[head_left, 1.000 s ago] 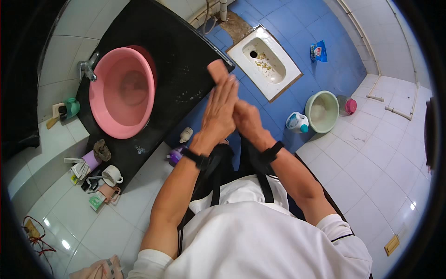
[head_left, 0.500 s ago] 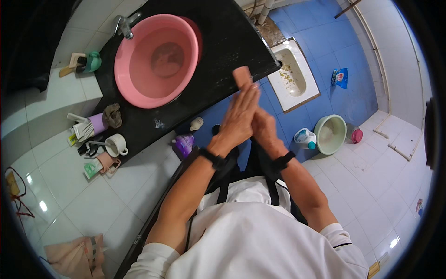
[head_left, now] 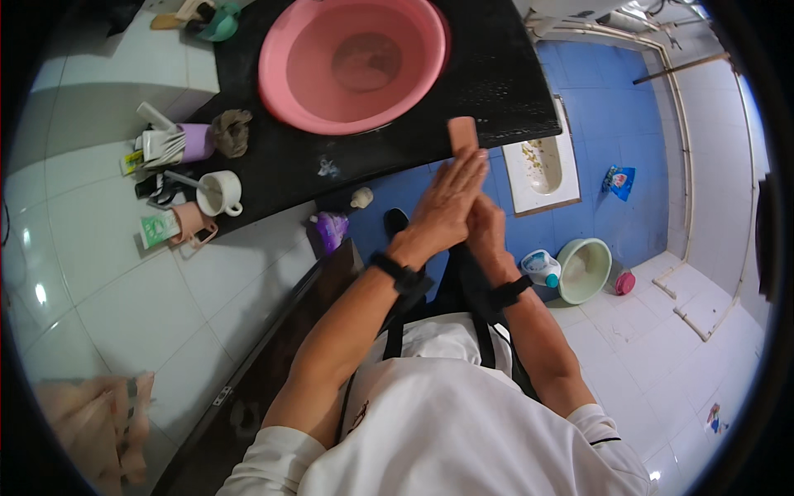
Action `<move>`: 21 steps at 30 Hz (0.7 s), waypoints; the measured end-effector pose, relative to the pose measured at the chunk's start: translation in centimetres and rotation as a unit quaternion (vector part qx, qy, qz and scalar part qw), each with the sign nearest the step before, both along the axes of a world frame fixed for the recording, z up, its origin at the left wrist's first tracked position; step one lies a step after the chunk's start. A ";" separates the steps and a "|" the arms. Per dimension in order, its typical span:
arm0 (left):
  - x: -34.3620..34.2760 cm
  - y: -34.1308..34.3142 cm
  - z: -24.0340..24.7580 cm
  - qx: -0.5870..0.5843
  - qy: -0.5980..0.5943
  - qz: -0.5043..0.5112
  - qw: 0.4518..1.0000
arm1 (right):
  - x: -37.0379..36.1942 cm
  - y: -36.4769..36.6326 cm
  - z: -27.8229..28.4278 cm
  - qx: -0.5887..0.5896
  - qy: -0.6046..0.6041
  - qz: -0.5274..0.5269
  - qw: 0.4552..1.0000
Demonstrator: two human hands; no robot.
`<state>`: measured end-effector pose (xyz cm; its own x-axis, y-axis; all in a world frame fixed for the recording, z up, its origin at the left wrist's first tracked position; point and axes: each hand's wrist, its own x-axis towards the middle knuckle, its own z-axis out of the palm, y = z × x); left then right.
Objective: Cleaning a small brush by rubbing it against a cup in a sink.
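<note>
My left hand (head_left: pixel 444 202) lies over my right hand (head_left: pixel 486 225), palms pressed together, with the left fingers straight and close. A reddish-orange bar (head_left: pixel 462 134), perhaps soap, sticks out past the fingertips and seems pinched between the two hands. Most of the right fingers and the bar's lower end are hidden behind the left hand. Both hands are in front of the black counter (head_left: pixel 496 91), by its edge. Beyond them on the counter stands a pink basin (head_left: pixel 277 91) with water in it.
At the counter's left are a white mug (head_left: pixel 213 197), a pink cup (head_left: pixel 192 223) and a purple holder (head_left: pixel 197 142). Below right are a squat toilet (head_left: pixel 521 186), a white-and-blue bottle (head_left: pixel 540 266) and a pale green basin (head_left: pixel 566 281). A purple pack (head_left: pixel 332 231) is under the counter.
The view has turned, so the pink basin and counter sit farther right and the basin higher. My hands stay pressed together, and the bar has kept its place at their tips.
</note>
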<state>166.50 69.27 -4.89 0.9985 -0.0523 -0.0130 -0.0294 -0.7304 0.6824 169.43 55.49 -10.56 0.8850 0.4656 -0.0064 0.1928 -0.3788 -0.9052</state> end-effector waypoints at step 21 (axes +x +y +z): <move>-14.0 11.4 0.6 -0.028 -0.055 0.237 0.970 | -7.5 14.1 5.4 -0.172 -0.053 0.309 0.934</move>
<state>152.48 80.64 -4.33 0.9057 0.4157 0.0834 0.2265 -0.6407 0.7337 161.89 69.59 -5.17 0.4522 0.8739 -0.1783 0.5521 -0.4313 -0.7136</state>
